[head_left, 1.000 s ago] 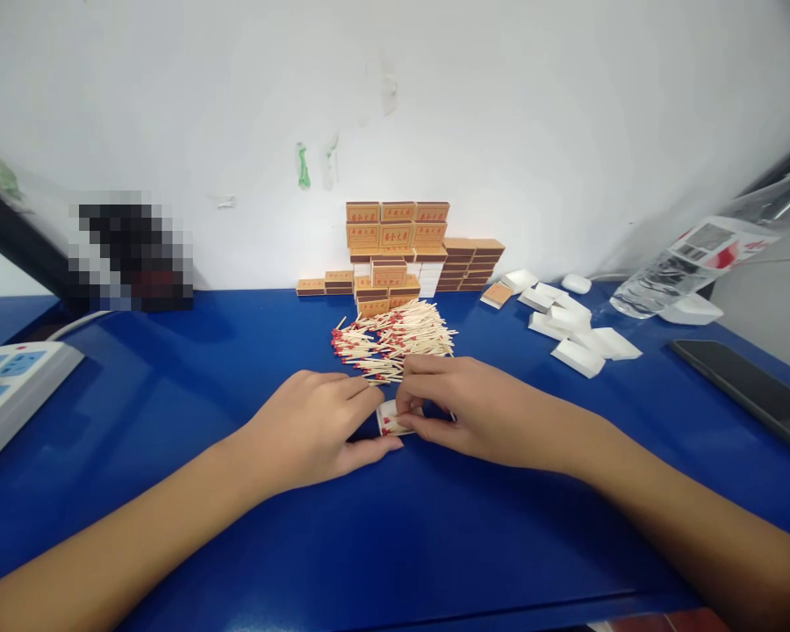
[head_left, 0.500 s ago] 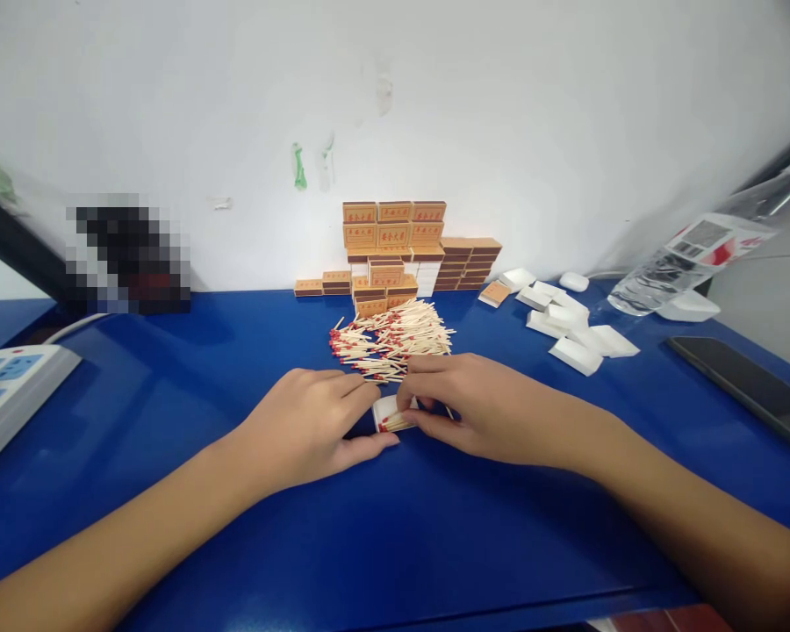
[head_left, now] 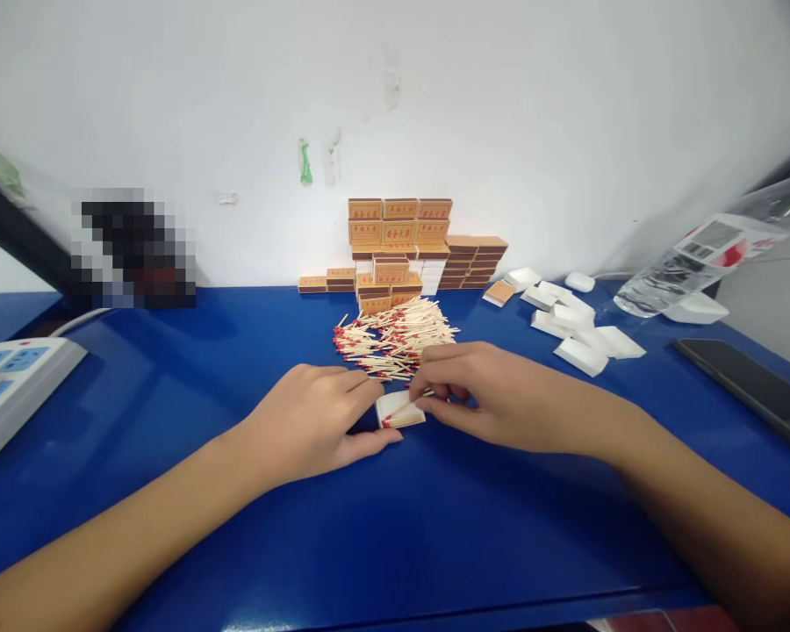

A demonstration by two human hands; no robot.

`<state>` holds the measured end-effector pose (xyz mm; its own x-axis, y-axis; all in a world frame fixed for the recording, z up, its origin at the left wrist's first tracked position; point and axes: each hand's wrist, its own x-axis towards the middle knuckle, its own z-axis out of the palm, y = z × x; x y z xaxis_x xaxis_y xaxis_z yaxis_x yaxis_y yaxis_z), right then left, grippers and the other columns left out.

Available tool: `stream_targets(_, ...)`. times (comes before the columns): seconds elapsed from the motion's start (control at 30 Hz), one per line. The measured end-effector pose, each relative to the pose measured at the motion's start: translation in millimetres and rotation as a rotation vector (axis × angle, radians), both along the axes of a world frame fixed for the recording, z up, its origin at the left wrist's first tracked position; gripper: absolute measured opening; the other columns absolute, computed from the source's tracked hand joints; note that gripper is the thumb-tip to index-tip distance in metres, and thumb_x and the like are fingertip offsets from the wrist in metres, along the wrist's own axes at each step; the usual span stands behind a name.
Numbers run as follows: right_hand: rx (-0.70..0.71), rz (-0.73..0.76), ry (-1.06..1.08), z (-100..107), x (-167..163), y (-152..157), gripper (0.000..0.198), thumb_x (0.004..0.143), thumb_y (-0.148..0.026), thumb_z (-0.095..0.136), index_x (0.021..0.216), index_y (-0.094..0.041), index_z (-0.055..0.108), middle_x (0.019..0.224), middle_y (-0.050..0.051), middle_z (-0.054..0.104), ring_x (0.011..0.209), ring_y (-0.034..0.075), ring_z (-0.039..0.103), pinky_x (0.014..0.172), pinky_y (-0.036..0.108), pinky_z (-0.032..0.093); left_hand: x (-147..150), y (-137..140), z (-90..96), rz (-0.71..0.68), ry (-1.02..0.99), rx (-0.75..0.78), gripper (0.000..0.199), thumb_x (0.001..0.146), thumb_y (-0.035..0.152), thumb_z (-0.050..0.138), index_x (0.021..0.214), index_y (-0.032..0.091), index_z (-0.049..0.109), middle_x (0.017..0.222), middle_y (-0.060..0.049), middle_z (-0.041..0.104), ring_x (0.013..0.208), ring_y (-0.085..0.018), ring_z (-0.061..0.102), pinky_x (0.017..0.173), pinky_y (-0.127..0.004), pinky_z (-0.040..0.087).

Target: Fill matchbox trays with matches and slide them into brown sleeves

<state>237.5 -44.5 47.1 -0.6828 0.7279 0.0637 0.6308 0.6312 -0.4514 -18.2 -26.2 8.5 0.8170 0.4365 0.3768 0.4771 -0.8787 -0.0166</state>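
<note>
A small white matchbox tray [head_left: 390,403] lies on the blue tabletop with several red-headed matches [head_left: 406,421] along its near side. My left hand [head_left: 319,414] rests at the tray's left end, thumb in front and fingers behind, gripping it. Over the tray's right end, my right hand [head_left: 477,393] pinches a match [head_left: 404,410] between thumb and fingers; its red head points left, down into the tray. Just behind both hands spreads a heap of loose matches [head_left: 412,333].
Orange matchboxes [head_left: 398,233] are stacked against the wall, with more piled beside them. Several white trays [head_left: 579,355] lie scattered to the right, near a leaning plastic bottle [head_left: 688,254] and a black phone [head_left: 747,382]. A power strip [head_left: 30,386] sits at the left.
My right hand has drawn back slightly to the right and up from the tray, showing more of the matches inside. My left hand stays at the tray's left end.
</note>
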Motion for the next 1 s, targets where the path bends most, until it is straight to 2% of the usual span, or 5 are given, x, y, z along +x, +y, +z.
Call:
stream_targets(0.27, 0.077, -0.117, -0.03, 8.9, 22.6, 9.0, 0.013, 0.094, -0.02, 0.058, 0.087, -0.02, 0.069, 0.077, 0.0, 0.064, 0.066, 0.015, 0.052, 0.063, 0.029, 0.036, 0.3, 0.1, -0.7, 0.011, -0.007, 0.022, 0.032, 0.098, 0.049, 0.066, 0.103, 0.017, 0.069, 0.085, 0.0, 0.075, 0.073, -0.019, 0.072, 0.06, -0.032, 0.044)
stream_targets(0.43, -0.125, -0.046, -0.126, 11.7, 30.5, 9.0, 0.023, 0.089, -0.01, 0.057, 0.1, -0.023, 0.073, 0.089, 0.001, 0.067, 0.073, 0.015, 0.057, 0.065, 0.027, 0.039, -1.0, 2.4, -0.4, 0.013, 0.025, -0.076, 0.032, 0.098, 0.05, 0.066, 0.097, 0.018, 0.07, 0.08, 0.001, 0.073, 0.07, -0.018, 0.071, 0.059, -0.031, 0.042)
stream_targets(0.6, -0.231, -0.044, -0.134, 2.9, 29.4, 13.1, 0.009, 0.093, -0.02, 0.063, 0.089, -0.022, 0.07, 0.092, 0.003, 0.068, 0.079, 0.017, 0.059, 0.068, 0.028, 0.04, -2.4, 4.8, -1.9, -0.017, 0.028, -0.137, 0.032, 0.096, 0.05, 0.067, 0.096, 0.018, 0.07, 0.077, 0.002, 0.071, 0.068, -0.017, 0.069, 0.058, -0.03, 0.042)
stream_targets(0.83, -0.199, -0.109, -0.113, 4.8, 26.9, 6.1, 0.01, 0.097, -0.028, 0.058, 0.092, -0.021, 0.063, 0.088, 0.002, 0.064, 0.071, 0.015, 0.053, 0.063, 0.028, 0.038, -0.6, 1.8, 1.9, -0.027, -0.104, 0.125, 0.03, 0.098, 0.046, 0.066, 0.101, 0.016, 0.069, 0.081, -0.001, 0.074, 0.068, -0.017, 0.069, 0.06, -0.03, 0.048)
stream_targets(1.0, -0.097, -0.095, 0.065, 8.7, 8.1, -5.9, 0.014, 0.099, -0.029, 0.058, 0.089, -0.021, 0.061, 0.08, 0.0, 0.06, 0.068, 0.014, 0.05, 0.062, 0.028, 0.037, 1.9, 0.2, 3.6, 0.009, -0.075, 0.165, 0.027, 0.099, 0.043, 0.065, 0.103, 0.016, 0.068, 0.079, -0.001, 0.074, 0.066, -0.017, 0.069, 0.06, -0.03, 0.048)
